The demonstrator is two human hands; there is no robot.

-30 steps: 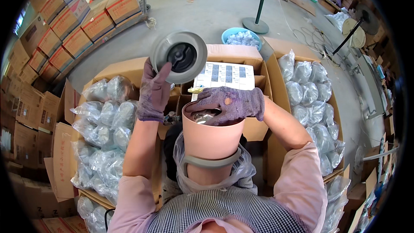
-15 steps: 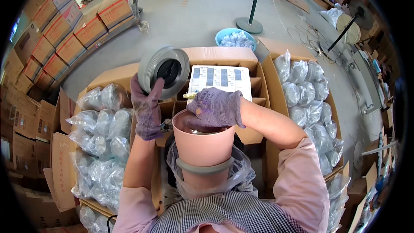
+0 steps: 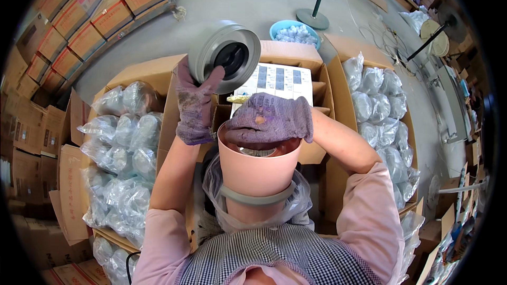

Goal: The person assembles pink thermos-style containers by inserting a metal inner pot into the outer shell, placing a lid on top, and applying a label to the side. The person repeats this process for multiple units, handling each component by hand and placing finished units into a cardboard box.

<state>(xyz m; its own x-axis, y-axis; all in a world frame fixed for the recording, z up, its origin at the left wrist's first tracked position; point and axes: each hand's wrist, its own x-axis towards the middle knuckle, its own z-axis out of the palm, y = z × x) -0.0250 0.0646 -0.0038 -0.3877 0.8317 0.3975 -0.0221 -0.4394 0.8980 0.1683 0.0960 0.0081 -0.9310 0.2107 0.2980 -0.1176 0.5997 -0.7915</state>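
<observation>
Pink pot (image 3: 257,171) is sitting closest, against the person's front, w/ a grey ring (image 3: 257,199) round its lower part and a clear plastic bag (image 3: 301,203) bunched round its base. R hand (image 3: 270,119), in a purple knit glove, is lying over the pot's rim, fingers curling down inside; can't tell if they're pinching anything. L hand (image 3: 194,108), also gloved, is gripping a grey round metal part (image 3: 225,53) by its edge, fingers closed on it, holding it up & tilted above the boxes. Behind, an open cardboard box (image 3: 296,55) is showing a white printed sheet (image 3: 274,80). Bagged parts (image 3: 124,142) are filling boxes both sides. Farther off, a blue tub (image 3: 294,30) is sitting on the floor.
</observation>
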